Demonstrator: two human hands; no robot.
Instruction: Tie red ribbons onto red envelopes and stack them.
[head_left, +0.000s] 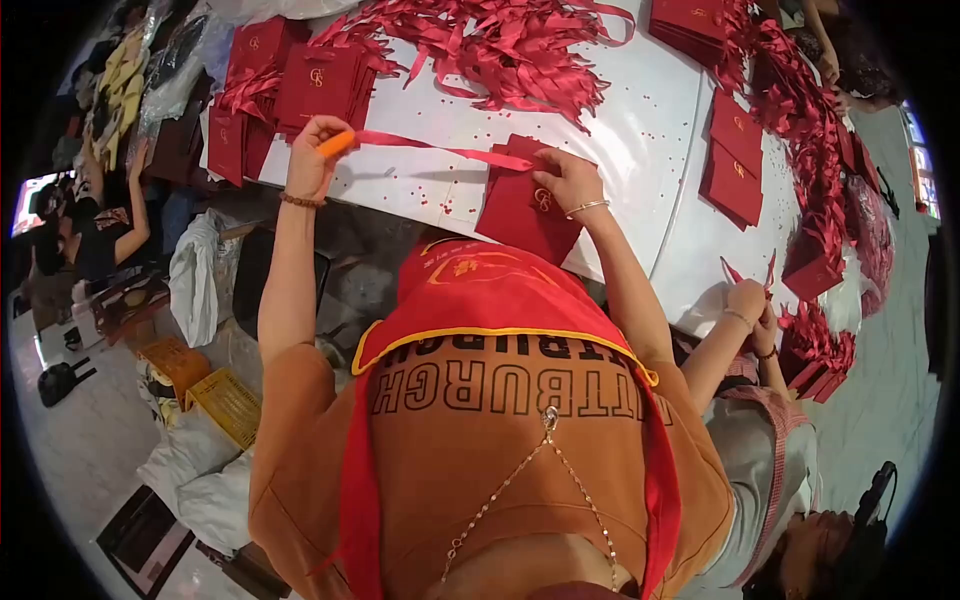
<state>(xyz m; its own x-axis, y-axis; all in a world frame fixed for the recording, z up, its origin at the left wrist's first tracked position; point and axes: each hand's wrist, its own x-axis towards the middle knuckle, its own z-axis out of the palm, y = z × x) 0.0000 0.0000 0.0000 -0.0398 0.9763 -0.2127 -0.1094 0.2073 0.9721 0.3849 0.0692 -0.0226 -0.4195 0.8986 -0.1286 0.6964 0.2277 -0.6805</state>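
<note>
A red ribbon [430, 146] is stretched between my two hands above the white table. My left hand [313, 155] is closed at its left end, with a smooth orange object [336, 143] sticking out beside the fingers; its kind I cannot make out. My right hand [571, 182] pinches the ribbon's other end between thumb and fingers. Beneath the right hand lie red cards [512, 214] with a gold emblem, overlapping at the table's near edge. Whether the ribbon is attached to a card is hidden by the fingers.
Loose red ribbons [490, 50] are heaped at the back of the white table [625, 125]. Red card stacks [322, 85] stand at left, more cards [733, 165] at right. Tiny red bits dot the tabletop. A co-worker's hands [748, 300] hold ribbon at the right.
</note>
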